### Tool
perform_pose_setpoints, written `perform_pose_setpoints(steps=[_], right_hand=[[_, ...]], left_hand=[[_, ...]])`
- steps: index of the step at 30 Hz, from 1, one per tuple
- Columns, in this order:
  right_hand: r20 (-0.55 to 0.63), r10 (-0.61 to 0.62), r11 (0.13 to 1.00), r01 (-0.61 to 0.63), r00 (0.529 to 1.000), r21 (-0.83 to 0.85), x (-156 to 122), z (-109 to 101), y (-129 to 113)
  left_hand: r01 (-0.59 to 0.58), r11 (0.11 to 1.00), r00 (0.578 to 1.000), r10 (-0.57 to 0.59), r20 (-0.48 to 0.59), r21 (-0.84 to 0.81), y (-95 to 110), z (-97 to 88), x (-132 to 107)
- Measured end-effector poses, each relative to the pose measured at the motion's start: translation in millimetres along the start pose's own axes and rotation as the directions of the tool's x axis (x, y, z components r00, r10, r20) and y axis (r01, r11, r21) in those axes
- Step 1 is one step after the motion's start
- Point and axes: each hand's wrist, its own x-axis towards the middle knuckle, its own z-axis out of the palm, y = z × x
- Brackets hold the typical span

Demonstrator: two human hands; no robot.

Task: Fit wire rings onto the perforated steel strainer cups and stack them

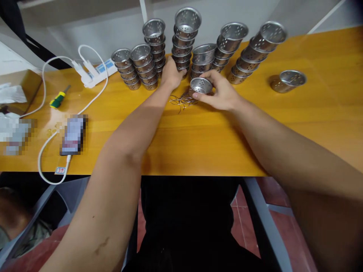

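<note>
My left hand [171,74] reaches to the foot of a tall stack of perforated metal cups [186,32], its thumb against the lowest cups and its other fingers partly hidden. Between the thumb and fingers of my right hand [221,90] is a single perforated metal cup [200,86], mouth up, low over the table. Thin bent metal wires [180,102] lie in a tangle beside and partly under that cup. Further stacks of the same cups stand along the back, among them a leaning one [253,53] on the right and a short one [143,68] on the left.
One lone metal cup [287,81] stands on the yellow wooden table [181,151] at the right. Leftward are a white power strip [98,73] with cables, a green-and-yellow screwdriver [59,99], a charging phone [73,135] and a tissue box [31,88]. Part of another person shows at lower left.
</note>
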Motion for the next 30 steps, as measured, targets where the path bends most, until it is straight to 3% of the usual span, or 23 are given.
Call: perform_pose_setpoints(steps=[3, 4, 5, 9, 14, 17, 22, 26, 30], right_hand=[[-0.038, -0.013, 1.0, 0.013, 0.999, -0.01, 15.7, 0.7, 5.3], [-0.046, -0.025, 1.0, 0.024, 0.999, -0.013, 21.7, 0.6, 8.7], [-0.046, -0.037, 0.999, 0.037, 0.998, -0.01, 27.9, 0.5, 12.6], [-0.012, -0.081, 0.997, 0.081, 0.997, -0.014, 50.2, -0.8, 30.5], [-0.029, -0.057, 0.998, 0.057, 0.998, -0.028, 64.2, -0.5, 41.0], [-0.082, -0.058, 0.998, 0.058, 0.995, -0.002, 56.4, -0.3, 28.6], [-0.036, -0.28, 0.954, 0.274, 0.959, -0.117, 23.8, 6.3, -15.8], [0.006, -0.284, 0.952, 0.283, 0.959, -0.121, 9.3, 20.5, -40.0], [0.039, -0.259, 0.963, 0.261, 0.965, -0.066, 1.6, 29.3, -49.4]], left_hand=[[0.007, 0.999, 1.0, -0.008, 0.012, 0.041, -2.2, 2.3, 5.7], [0.042, 0.997, 0.997, -0.045, 0.066, 0.06, -3.9, 1.9, 3.7], [-0.024, 0.999, 0.999, 0.023, 0.026, 0.021, -6.2, 1.0, -0.1], [-0.101, 0.993, 0.995, 0.101, 0.004, -0.063, -24.7, -2.8, -28.0], [-0.23, 0.903, 0.958, 0.275, 0.076, -0.363, -59.8, -5.4, -74.2], [-0.204, 0.881, 0.953, 0.279, 0.121, -0.427, -70.6, -14.0, -107.6], [-0.281, 0.847, 0.908, 0.387, 0.162, -0.452, -64.1, -35.7, -153.2], [-0.324, 0.816, 0.859, 0.466, 0.213, -0.478, -57.4, -39.9, -161.5], [-0.394, 0.746, 0.824, 0.545, 0.152, -0.537, -62.9, -37.8, -156.2]])
